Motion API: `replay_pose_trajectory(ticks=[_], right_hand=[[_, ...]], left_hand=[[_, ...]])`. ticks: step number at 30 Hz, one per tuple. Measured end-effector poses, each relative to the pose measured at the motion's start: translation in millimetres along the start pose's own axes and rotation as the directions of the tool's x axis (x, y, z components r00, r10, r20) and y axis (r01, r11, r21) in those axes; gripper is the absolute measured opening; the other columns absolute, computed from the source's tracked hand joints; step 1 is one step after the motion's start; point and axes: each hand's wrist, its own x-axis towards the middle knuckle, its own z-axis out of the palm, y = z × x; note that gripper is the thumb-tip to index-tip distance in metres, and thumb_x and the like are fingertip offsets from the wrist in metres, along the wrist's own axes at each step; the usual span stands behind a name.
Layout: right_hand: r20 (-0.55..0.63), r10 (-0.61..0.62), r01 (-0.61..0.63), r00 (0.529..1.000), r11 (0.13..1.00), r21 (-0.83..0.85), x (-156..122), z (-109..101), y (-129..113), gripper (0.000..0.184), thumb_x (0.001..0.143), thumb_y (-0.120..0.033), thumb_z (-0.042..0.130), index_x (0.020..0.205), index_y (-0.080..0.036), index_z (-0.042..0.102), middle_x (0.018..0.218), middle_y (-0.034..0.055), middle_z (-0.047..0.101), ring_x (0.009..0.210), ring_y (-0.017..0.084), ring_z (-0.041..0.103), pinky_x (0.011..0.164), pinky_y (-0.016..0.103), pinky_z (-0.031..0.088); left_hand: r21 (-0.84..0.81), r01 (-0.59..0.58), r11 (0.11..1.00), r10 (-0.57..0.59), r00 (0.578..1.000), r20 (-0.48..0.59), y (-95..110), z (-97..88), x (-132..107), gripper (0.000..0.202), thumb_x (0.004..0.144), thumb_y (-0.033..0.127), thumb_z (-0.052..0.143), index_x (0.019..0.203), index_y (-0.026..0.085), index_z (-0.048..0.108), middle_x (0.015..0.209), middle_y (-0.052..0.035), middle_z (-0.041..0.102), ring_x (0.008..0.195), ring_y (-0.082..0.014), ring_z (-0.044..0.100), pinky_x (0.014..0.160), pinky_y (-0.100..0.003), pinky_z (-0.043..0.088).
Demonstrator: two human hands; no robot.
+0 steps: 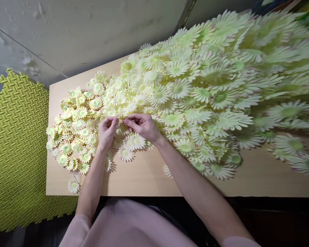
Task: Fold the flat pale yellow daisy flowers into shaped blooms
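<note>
Pale yellow-green artificial daisy heads (179,87) lie heaped over a light wooden table (141,175). My left hand (107,132) and my right hand (142,126) meet in front of the heap, fingertips a short gap apart. Both pinch with thumb and forefinger. Something small and pale shows between the fingertips, perhaps part of a flower, but its kind is too small to make out. Just below the hands a few daisy heads (137,141) rest on the wood. A tighter cluster of flowers (78,125) sits left of my left hand.
A yellow-green interlocking foam mat (18,147) stands and spreads beyond the table's left end. A grey wall (92,31) runs behind the table. One lone daisy head (73,187) lies near the front left corner. The heap rises higher toward the right.
</note>
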Motion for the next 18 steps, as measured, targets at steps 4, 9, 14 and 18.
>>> replay_pose_trajectory(ticks=[4,9,14,18], right_hand=[[0.024,-0.003,0.003,1.0,1.0,-0.016,-1,0,-3,0.029,0.082,-0.048,0.072,0.085,-0.02,0.068,0.058,-0.0021,0.056,0.051,0.012,0.051,0.047,0.027,0.038],[0.093,0.027,-0.032,0.995,0.998,0.054,0,-1,-11,0.029,0.084,-0.048,0.07,0.086,-0.02,0.064,0.063,-0.0021,0.055,0.056,0.011,0.05,0.052,0.025,0.04],[0.104,0.08,-0.105,0.991,0.959,0.264,1,-2,-10,0.028,0.08,-0.045,0.075,0.084,-0.02,0.063,0.058,-0.0051,0.047,0.052,0.009,0.042,0.053,0.025,0.041],[0.057,0.14,-0.151,0.988,0.914,0.377,2,-5,-13,0.032,0.073,-0.046,0.079,0.084,-0.023,0.061,0.059,-0.0056,0.042,0.051,0.01,0.039,0.054,0.028,0.043]], left_hand=[[-0.004,0.004,1.0,-0.004,0.999,-0.035,-5,-0.6,2,0.032,0.079,0.049,0.072,0.075,0.018,0.064,0.069,0.0018,0.056,0.063,-0.0076,0.048,0.062,-0.02,0.041],[-0.051,0.021,0.998,-0.025,0.997,-0.075,-9,0.5,5,0.037,0.079,0.054,0.07,0.073,0.018,0.06,0.067,0.0027,0.051,0.06,-0.007,0.044,0.059,-0.02,0.039],[-0.108,0.038,0.993,-0.047,0.995,-0.085,-12,1.0,5,0.038,0.08,0.054,0.069,0.074,0.018,0.057,0.067,0.0036,0.048,0.059,-0.0061,0.043,0.058,-0.018,0.041],[-0.206,0.062,0.977,-0.083,0.992,-0.096,-12,-1.3,6,0.036,0.08,0.051,0.071,0.075,0.019,0.055,0.071,0.004,0.046,0.06,-0.005,0.044,0.061,-0.017,0.047]])
